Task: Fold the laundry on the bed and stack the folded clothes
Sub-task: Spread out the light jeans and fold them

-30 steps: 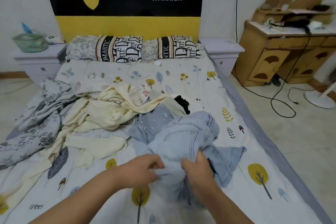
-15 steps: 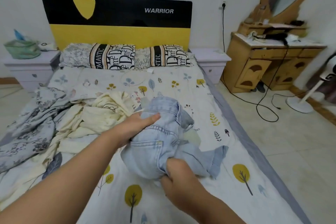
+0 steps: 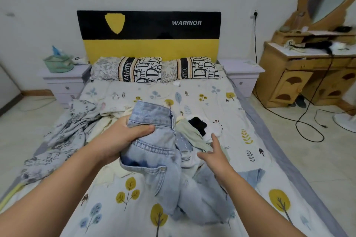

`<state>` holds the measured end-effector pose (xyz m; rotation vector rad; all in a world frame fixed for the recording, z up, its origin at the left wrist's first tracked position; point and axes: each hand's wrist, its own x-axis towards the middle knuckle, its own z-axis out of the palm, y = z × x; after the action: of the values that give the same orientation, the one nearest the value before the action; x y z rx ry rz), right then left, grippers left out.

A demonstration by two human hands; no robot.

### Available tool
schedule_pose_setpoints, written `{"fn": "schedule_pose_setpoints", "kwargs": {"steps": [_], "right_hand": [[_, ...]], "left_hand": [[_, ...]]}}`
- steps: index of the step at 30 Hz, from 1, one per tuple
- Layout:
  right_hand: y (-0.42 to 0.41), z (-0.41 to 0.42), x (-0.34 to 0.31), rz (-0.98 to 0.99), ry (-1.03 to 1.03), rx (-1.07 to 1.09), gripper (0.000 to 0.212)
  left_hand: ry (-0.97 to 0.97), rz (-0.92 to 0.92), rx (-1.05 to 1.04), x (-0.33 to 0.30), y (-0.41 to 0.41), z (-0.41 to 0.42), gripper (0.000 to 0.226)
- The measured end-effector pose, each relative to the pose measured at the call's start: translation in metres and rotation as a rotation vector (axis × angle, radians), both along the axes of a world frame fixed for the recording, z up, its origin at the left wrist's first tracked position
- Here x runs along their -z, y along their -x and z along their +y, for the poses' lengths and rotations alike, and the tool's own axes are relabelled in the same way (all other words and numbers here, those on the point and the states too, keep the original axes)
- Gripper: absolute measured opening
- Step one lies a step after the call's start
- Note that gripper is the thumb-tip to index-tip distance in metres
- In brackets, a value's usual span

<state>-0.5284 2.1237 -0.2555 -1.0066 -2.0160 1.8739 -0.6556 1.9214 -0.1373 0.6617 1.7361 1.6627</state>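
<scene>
My left hand [image 3: 123,136] gripped the waistband of the jeans [image 3: 163,159] above the bed [image 3: 192,98], fingertips hidden behind denim, legs trailing onto the sheet, my right hand [image 3: 215,156] spread and holding nothing, the black garment [image 3: 198,124] too crumpled to identify

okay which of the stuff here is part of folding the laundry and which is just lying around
Part of the job: jeans gripped by left hand; open right hand; cream clothes; black garment; bed.
Lying about: pillows, green basket, dresser.
</scene>
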Motion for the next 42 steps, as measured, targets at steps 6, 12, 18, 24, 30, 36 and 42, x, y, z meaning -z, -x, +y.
{"fn": "schedule_pose_setpoints", "kwargs": {"steps": [6,12,18,24,30,36,42], "right_hand": [[0.058,-0.002,-0.042,-0.037,-0.227,-0.599,0.094],[0.065,-0.021,-0.041,-0.098,-0.386,-0.914,0.049],[0.039,-0.023,-0.030,-0.268,-0.456,-0.960,0.036],[0.016,-0.013,-0.030,-0.242,-0.560,-0.844,0.025],[-0.008,0.006,-0.053,0.000,-1.360,-0.685,0.018],[-0.029,-0.005,-0.075,-0.101,-0.948,-0.810,0.020],[-0.047,0.025,-0.088,-0.539,-0.850,-0.789,0.030]], "left_hand": [[0.052,-0.045,0.231,0.004,-0.002,-0.024,0.058],[0.061,-0.031,0.133,0.005,0.007,-0.033,0.045],[0.085,0.179,-0.037,-0.005,0.016,-0.033,0.047],[0.090,0.324,-0.225,0.001,0.024,-0.038,0.019],[0.162,0.421,-0.319,0.008,0.032,-0.045,0.013],[0.187,0.482,-0.361,0.007,0.029,-0.045,0.013],[0.238,0.496,-0.393,0.011,0.027,-0.049,0.015]]}}
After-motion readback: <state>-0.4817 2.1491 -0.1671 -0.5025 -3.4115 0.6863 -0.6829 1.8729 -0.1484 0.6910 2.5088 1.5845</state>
